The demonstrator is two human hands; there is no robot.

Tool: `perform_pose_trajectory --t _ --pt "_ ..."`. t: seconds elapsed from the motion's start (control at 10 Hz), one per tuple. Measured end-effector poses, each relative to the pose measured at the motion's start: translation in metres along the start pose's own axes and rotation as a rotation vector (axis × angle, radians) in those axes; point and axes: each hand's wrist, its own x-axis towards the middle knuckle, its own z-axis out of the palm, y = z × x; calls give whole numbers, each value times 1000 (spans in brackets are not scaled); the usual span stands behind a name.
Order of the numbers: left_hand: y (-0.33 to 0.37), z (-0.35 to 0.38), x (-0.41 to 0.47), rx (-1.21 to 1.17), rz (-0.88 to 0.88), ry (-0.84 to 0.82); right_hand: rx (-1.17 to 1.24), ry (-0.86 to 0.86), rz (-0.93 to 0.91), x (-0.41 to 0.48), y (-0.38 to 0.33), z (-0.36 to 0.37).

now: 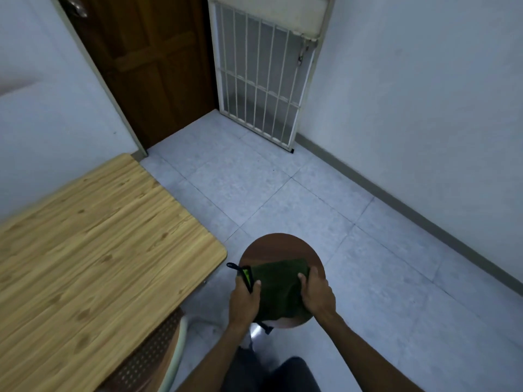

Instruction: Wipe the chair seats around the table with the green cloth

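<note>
A round dark-brown stool seat (276, 247) stands on the floor just right of the table's near corner. The dark green cloth (278, 290) lies spread over the near half of the seat, with a black loop and a bright green tag at its left edge. My left hand (244, 302) grips the cloth's left edge. My right hand (315, 292) grips its right edge, fingers curled over the fabric. Both hands rest on the seat.
The light wooden table (93, 250) fills the left side. A chair with a perforated back (150, 355) is tucked at its near edge. Tiled floor (283, 179) stretches ahead to a brown door (152, 66) and a white barred gate (260, 77).
</note>
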Motion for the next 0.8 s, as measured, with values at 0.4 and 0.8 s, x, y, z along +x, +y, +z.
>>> perform_pose_trajectory --t 0.4,0.8 --pt "-26 49 40 -28 -209 -17 -197 -253 -167 94 19 18" --pt "-16 -1 -27 -260 -212 223 -573 -254 -587 68 -47 19"
